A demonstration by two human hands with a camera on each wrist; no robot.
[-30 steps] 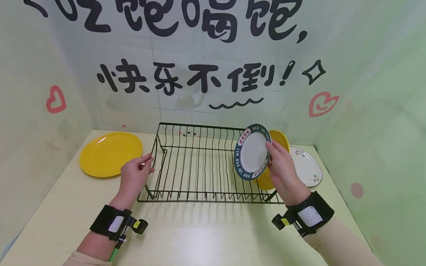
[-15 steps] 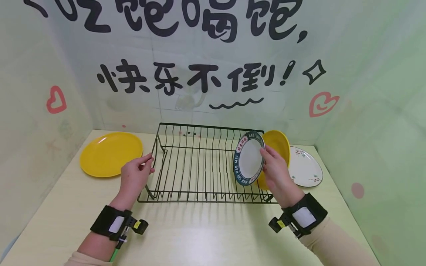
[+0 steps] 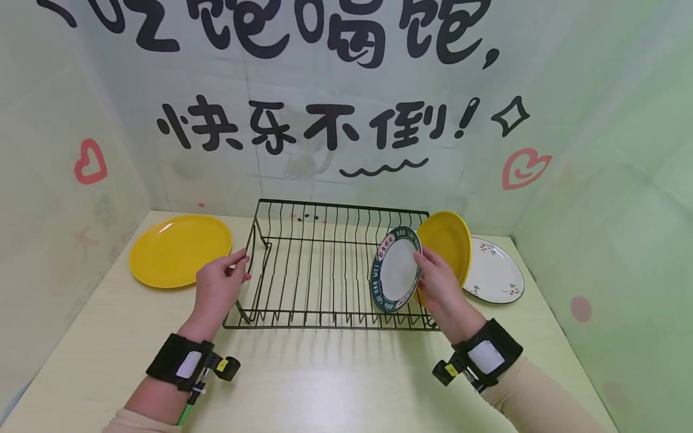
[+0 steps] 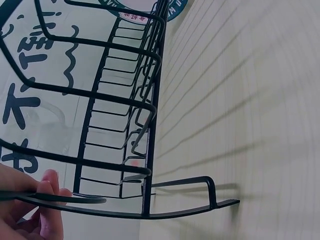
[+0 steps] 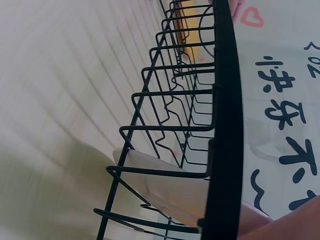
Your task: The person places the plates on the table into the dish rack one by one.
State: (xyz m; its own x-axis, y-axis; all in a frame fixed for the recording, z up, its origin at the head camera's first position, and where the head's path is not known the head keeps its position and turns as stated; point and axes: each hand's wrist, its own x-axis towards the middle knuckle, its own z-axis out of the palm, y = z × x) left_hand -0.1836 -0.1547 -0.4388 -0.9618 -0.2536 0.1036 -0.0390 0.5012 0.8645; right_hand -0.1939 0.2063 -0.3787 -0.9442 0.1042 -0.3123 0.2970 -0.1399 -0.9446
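Note:
A black wire dish rack (image 3: 325,312) stands on the table between my hands. My left hand (image 3: 221,285) pinches the wire at its left end; in the left wrist view the curled fingers (image 4: 52,217) are around that wire. My right hand (image 3: 441,288) grips the right edge of a small white plate (image 3: 397,273) with a dark teal lettered rim. The plate is tilted nearly upright, its lower edge down among the rack's wires on the right; in the right wrist view its pale underside (image 5: 160,182) shows between them. Behind it, a yellow plate (image 3: 449,240) stands in the rack's right end.
Left of the rack lies a yellow oval plate (image 3: 181,249) on the pale table (image 3: 325,379). On the right, a white plate with a floral pattern (image 3: 497,270) lies flat, partly hidden by the yellow one. Printed wall sheets enclose the back and sides.
My right hand has moved the small teal-rimmed plate down and to the left, lowering its edge into the rack. More of the standing yellow plate shows now. My left hand stays put.

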